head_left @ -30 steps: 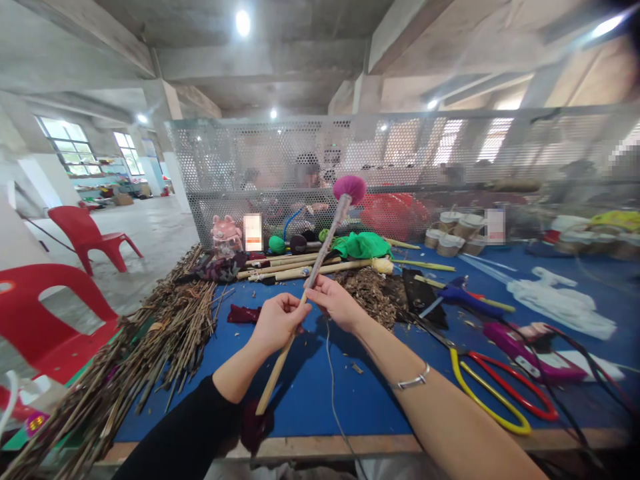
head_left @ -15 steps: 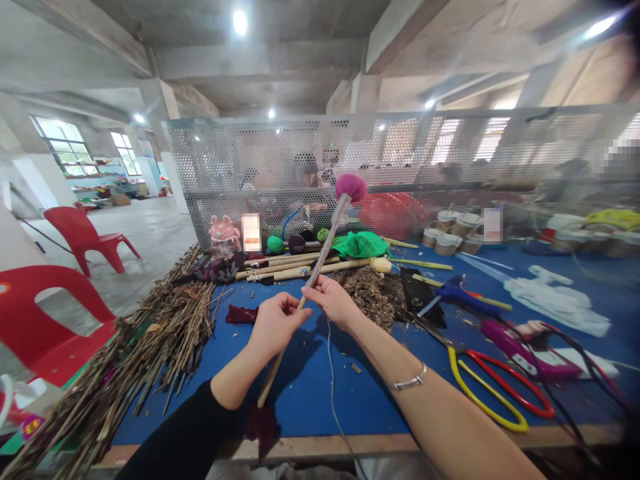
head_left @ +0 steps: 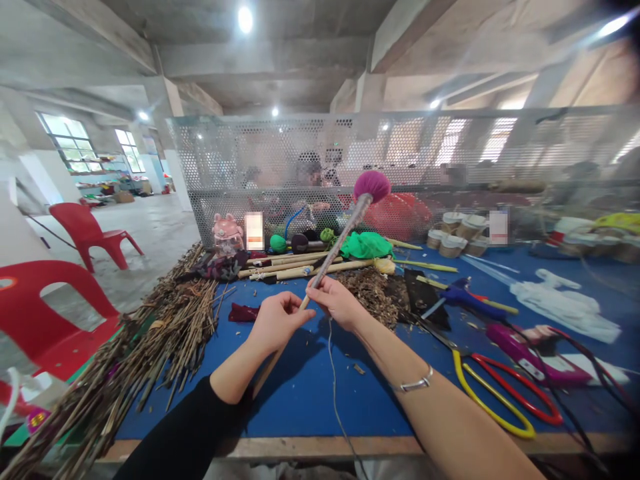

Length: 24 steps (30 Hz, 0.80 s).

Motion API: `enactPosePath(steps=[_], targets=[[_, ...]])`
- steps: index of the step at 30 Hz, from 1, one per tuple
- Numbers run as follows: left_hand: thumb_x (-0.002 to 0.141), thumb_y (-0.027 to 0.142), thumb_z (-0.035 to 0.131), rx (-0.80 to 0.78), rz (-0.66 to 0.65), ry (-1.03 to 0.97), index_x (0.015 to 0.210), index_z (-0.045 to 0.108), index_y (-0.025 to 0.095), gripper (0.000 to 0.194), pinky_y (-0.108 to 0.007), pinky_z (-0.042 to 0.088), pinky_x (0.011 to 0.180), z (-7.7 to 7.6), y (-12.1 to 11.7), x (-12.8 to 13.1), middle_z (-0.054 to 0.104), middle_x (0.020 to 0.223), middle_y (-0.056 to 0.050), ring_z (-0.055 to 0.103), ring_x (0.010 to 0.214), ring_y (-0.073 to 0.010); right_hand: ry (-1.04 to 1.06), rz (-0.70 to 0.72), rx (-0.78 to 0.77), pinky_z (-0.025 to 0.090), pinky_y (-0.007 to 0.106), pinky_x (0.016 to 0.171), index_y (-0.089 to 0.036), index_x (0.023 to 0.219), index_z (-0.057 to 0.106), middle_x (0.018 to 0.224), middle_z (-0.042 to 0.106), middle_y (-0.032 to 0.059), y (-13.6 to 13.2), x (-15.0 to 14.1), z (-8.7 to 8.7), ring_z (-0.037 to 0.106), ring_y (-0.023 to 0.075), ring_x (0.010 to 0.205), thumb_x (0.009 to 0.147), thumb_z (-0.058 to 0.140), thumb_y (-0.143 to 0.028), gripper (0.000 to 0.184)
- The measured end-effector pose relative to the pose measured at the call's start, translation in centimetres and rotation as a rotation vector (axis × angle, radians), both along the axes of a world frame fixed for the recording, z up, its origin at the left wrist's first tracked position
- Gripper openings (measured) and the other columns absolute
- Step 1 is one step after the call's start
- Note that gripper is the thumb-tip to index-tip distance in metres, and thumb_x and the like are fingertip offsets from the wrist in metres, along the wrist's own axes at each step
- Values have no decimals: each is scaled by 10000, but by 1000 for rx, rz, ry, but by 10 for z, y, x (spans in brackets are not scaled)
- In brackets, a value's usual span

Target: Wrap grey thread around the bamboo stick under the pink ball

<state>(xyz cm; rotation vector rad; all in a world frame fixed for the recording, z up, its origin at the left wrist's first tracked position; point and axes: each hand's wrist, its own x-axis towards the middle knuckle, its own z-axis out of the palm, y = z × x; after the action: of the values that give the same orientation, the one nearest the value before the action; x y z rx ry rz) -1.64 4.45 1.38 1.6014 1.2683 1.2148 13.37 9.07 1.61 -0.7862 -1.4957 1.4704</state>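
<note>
Both hands grip a slender wooden stick, tilted up and away to the right, with a round magenta head (head_left: pixel 373 187) at its far end. Grey thread wrapping (head_left: pixel 345 233) covers the upper part of the stick; the lower part (head_left: pixel 270 368) is bare wood. My left hand (head_left: pixel 280 320) is closed around the bare wood. Just above it, my right hand (head_left: pixel 335 303) pinches the stick where the wrapping ends. A loose grey thread (head_left: pixel 334 380) hangs from below my right hand over the table's front edge. The stick's lower end is hidden behind my left forearm.
On the blue table (head_left: pixel 310 400), dry twigs (head_left: pixel 185 340) lie left and brown plant bits (head_left: pixel 373 293) lie ahead. Red-and-yellow scissors (head_left: pixel 495 393), a blue glue gun (head_left: pixel 463 297) and a magenta tool (head_left: pixel 535 357) are right. A perforated metal screen (head_left: pixel 280 147) stands behind.
The magenta head has swung right and the stick tilts further over. Its lower end, with a dark red cloth piece, has gone behind my left forearm. Both hands keep their grip.
</note>
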Motion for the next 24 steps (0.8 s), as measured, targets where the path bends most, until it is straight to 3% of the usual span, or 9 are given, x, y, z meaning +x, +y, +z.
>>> enactPosePath(steps=[2, 6, 8, 11, 15, 17, 22, 24], targets=[[621, 447, 701, -114, -69, -80, 651, 561, 143, 336, -194, 340, 423, 1, -2, 2, 529, 495, 39, 483, 421, -80, 38, 37, 0, 89, 217, 362, -178, 794, 465, 437, 347, -121, -3, 2, 4, 221, 33, 349, 636, 712, -446, 397], [692, 542, 594, -309, -328, -391, 752, 570, 138, 409, -188, 329, 371, 1, -4, 7, 527, 471, 37, 454, 337, -70, 115, 152, -74, 81, 208, 365, -185, 819, 464, 435, 329, -122, -8, 8, 11, 194, 37, 353, 658, 692, -459, 391], [726, 549, 544, -348, -388, -413, 787, 568, 137, 417, -191, 329, 360, 0, -5, 9, 513, 460, 40, 441, 324, -71, 80, 140, -90, 82, 208, 365, -187, 797, 455, 434, 359, -115, -8, 8, 10, 205, 38, 349, 661, 689, -449, 376], [686, 467, 626, -322, -265, -317, 850, 532, 161, 360, -195, 374, 390, -1, -8, 11, 538, 573, 48, 490, 403, -79, 26, 57, -68, 105, 210, 365, -180, 764, 454, 463, 408, -104, -4, 5, 4, 246, 35, 356, 629, 716, -417, 378], [616, 329, 717, -30, 22, -75, 765, 549, 162, 280, -181, 364, 452, 1, -12, 10, 520, 590, 63, 458, 476, -60, 17, -4, -11, 121, 214, 373, -169, 766, 468, 483, 395, -105, 0, 0, 0, 255, 31, 370, 624, 721, -414, 380], [633, 347, 703, 28, 74, -37, 695, 574, 148, 245, -189, 363, 471, 2, -12, 10, 521, 546, 50, 455, 482, -66, 21, 7, 7, 109, 217, 370, -172, 773, 469, 464, 368, -112, 0, 1, 1, 235, 32, 361, 640, 711, -423, 373], [645, 487, 647, -254, -154, -359, 746, 570, 137, 373, -201, 352, 405, 7, -10, 11, 571, 570, 15, 456, 394, -67, 126, 135, -33, 82, 217, 362, -188, 826, 469, 431, 301, -126, -6, 7, 7, 172, 41, 347, 684, 670, -450, 360], [670, 512, 606, -311, -226, -386, 789, 573, 136, 396, -201, 342, 392, 6, -8, 11, 568, 580, 12, 447, 382, -66, 108, 119, -34, 87, 220, 367, -189, 801, 460, 434, 306, -123, -6, 7, 7, 176, 42, 350, 678, 672, -446, 355]])
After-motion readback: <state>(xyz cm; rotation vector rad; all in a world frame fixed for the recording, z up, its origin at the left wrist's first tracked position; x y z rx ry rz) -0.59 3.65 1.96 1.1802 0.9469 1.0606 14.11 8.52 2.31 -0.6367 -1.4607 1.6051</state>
